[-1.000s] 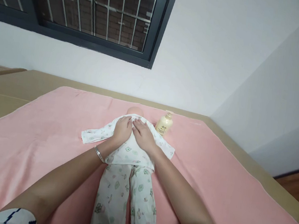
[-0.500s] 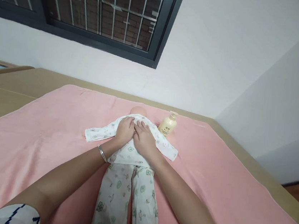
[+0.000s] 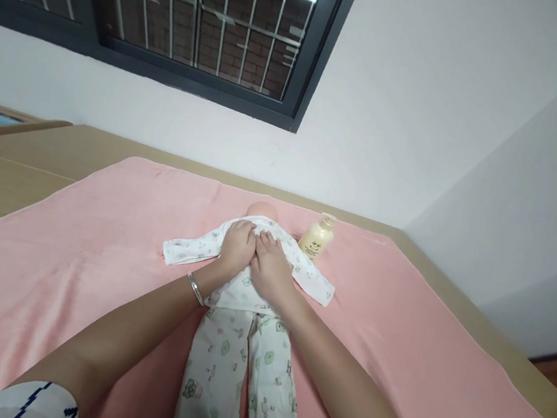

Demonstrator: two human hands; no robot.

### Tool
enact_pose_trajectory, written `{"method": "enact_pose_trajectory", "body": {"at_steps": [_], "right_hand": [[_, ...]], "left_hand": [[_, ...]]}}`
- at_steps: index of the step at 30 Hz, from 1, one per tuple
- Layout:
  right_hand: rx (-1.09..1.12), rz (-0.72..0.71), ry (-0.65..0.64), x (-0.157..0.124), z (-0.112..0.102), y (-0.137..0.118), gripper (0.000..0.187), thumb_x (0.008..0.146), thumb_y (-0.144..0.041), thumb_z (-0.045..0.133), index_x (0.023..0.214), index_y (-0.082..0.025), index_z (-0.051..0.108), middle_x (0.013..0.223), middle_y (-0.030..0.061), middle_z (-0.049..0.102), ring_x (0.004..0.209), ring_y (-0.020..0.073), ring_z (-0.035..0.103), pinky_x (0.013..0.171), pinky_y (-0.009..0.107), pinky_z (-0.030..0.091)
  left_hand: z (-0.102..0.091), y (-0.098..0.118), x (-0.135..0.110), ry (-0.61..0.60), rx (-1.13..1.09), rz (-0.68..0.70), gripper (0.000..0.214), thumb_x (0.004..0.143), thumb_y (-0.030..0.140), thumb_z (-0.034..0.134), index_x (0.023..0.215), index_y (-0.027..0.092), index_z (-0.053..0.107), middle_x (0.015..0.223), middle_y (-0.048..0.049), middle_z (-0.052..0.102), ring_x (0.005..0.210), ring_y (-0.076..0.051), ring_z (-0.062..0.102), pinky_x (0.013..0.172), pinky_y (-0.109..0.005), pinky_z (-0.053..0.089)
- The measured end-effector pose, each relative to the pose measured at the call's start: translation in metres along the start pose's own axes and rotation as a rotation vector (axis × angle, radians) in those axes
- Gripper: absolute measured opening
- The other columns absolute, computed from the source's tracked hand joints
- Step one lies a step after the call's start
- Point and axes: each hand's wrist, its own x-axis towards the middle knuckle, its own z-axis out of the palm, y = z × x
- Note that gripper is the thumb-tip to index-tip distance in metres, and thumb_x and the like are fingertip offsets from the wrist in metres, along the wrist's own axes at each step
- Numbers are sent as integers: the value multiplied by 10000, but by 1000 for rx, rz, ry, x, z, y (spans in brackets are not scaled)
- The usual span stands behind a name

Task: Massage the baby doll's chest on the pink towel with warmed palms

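Note:
A baby doll [image 3: 229, 292] lies stretched out in a white printed top and matching printed trousers [image 3: 215, 376], arms spread to both sides. Only the smooth, rounded top of its head [image 3: 262, 210] shows past the collar. My left hand [image 3: 238, 246] rests flat on the upper part of the top, fingers stretched out. Beside it, my right hand [image 3: 272, 265] lies palm down on the same cloth. The two hands meet near the middle of the torso, and neither grips anything. A silver bangle [image 3: 196, 288] circles my left wrist.
A pale yellow pump bottle [image 3: 316, 237] stands close to the doll's sleeve on the right. Under everything spreads a pink blanket [image 3: 75, 266] on a tan surface [image 3: 99, 145]. Behind rise a white wall [image 3: 396, 101] and a dark-framed window [image 3: 289, 113].
The view has shifted slightly, so the whole scene sits a little further right. Both hands stay on the doll's torso with hardly any movement.

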Motion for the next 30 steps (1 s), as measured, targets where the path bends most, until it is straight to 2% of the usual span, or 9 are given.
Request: {"method": "enact_pose_trajectory", "body": {"at_steps": [2, 4, 8, 13, 15, 17, 24, 27, 30], "right_hand": [[106, -24, 11, 10, 1, 19, 534, 965, -216, 352, 1470, -63, 431, 1565, 152, 344, 1499, 249, 219, 1238, 467, 137], [209, 23, 56, 19, 3, 39, 522, 994, -323, 352, 1460, -115, 461, 1566, 127, 352, 1493, 247, 240, 1231, 484, 162], [251, 116, 129, 25, 10, 58, 585, 999, -444, 351, 1463, -103, 454, 1545, 149, 385, 1480, 273, 273, 1222, 488, 197], [234, 103, 139, 23, 10, 58, 570, 989, -427, 376, 1446, -102, 480, 1520, 153, 426, 1461, 283, 314, 1218, 487, 210], [244, 69, 132, 23, 6, 59, 562, 972, -425, 423, 1435, -114, 496, 1506, 145, 450, 1445, 277, 345, 1210, 474, 239], [236, 34, 128, 23, 1, 60, 548, 962, -415, 454, 1418, -116, 515, 1481, 141, 485, 1422, 269, 385, 1200, 456, 268], [30, 160, 102, 11, -5, 27, 490, 1001, -294, 348, 1396, -61, 519, 1428, 189, 528, 1388, 309, 423, 1164, 463, 317], [43, 142, 86, 8, -8, 19, 473, 975, -232, 355, 1379, -75, 546, 1425, 172, 537, 1384, 290, 435, 1167, 429, 323], [150, 95, 81, 13, -7, 31, 466, 958, -224, 372, 1372, -131, 564, 1449, 122, 526, 1397, 242, 425, 1179, 402, 311]], "left_hand": [[0, 1, -1, 8, 33, 7, 346, 902, 139, 382, 1086, 151, 675, 1212, -112, 661, 1197, -242, 569, 1091, -423, 445], [0, 2, -2, 10, 61, 5, 349, 898, 141, 395, 1111, 140, 671, 1250, -125, 640, 1240, -254, 541, 1106, -430, 430], [-3, 10, -3, 0, 151, -20, 346, 892, 161, 422, 1143, 127, 656, 1253, -138, 636, 1225, -271, 542, 1096, -441, 428], [-12, 25, -6, -112, 376, -2, 311, 904, 212, 419, 1065, 100, 660, 1125, -178, 660, 1121, -318, 580, 999, -470, 458], [-13, 28, -6, -168, 406, 34, 312, 920, 219, 395, 1033, 97, 658, 1045, -174, 674, 1069, -309, 597, 978, -458, 460], [-13, 27, -4, -194, 405, 58, 320, 931, 223, 381, 1058, 99, 647, 1064, -168, 676, 1079, -298, 595, 992, -446, 450], [-10, 18, 4, -225, 401, 25, 361, 938, 283, 373, 1136, 112, 623, 1207, -153, 652, 1192, -290, 553, 1076, -443, 391], [-12, 21, 2, -202, 389, 41, 337, 935, 272, 376, 1081, 123, 641, 1135, -144, 674, 1124, -281, 586, 1035, -437, 422], [-13, 26, -3, -169, 395, 82, 319, 934, 236, 373, 988, 129, 669, 1007, -143, 693, 1013, -278, 615, 948, -424, 464]]}}
